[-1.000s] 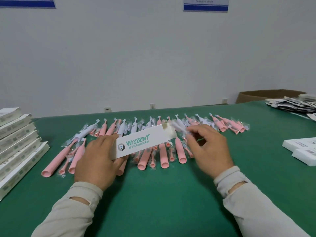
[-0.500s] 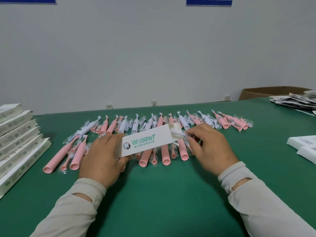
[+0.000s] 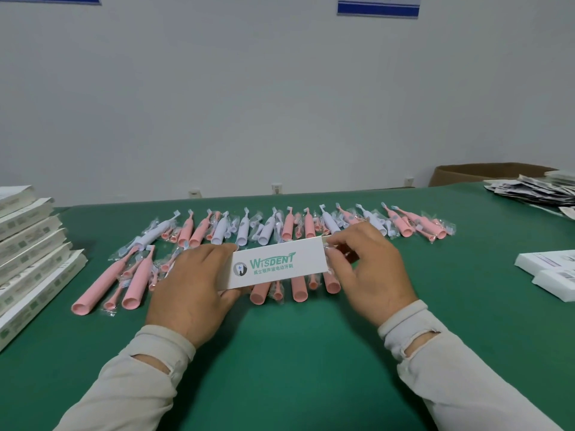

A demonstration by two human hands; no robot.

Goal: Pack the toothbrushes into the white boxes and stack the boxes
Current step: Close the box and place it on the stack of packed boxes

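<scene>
Between both hands (image 3: 280,275), green-lettered white box (image 3: 277,267)

Plain white wall (image 3: 280,98) behind; two blue-edged notices (image 3: 378,6) near top. Wall sockets (image 3: 276,188) just above green-covered table (image 3: 295,368). Brown cardboard carton (image 3: 485,174) at far right edge. Even, diffuse light.

The person wears long sleeves of pale beige-grey cloth on both arms. Each sleeve ends in a snug ribbed cuff at the wrist, the left cuff (image 3: 161,343) and the right cuff (image 3: 407,325). Just behind each cuff a slit in the cloth gapes, and the fabric wrinkles softly along the forearms.
</scene>
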